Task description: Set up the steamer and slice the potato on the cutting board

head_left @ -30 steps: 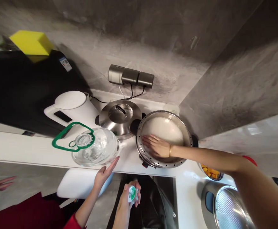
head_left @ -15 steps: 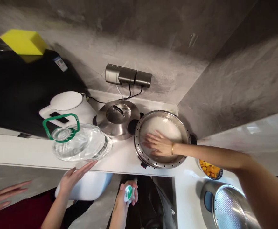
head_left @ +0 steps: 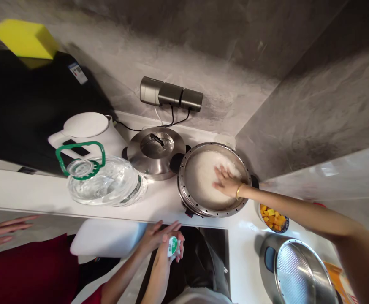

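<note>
Shifted right hand [head_left: 227, 184] toward pot's [head_left: 182, 181] 3 o'clock, fingers splayed, grasping nothing | kept left hand [head_left: 164, 256] curled round green-and-white item [head_left: 172, 246] | apparently still working pale contents [head_left: 200, 177]

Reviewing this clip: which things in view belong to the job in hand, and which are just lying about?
In the job, judging by contact:
steel pot, being reached into
pale contents
small white-and-green item, held

Seemingly just lying about:
clear jug (untouched; role uncertain)
white kettle
lidded pan
yellow block
orange chunks
steel container at right
</note>
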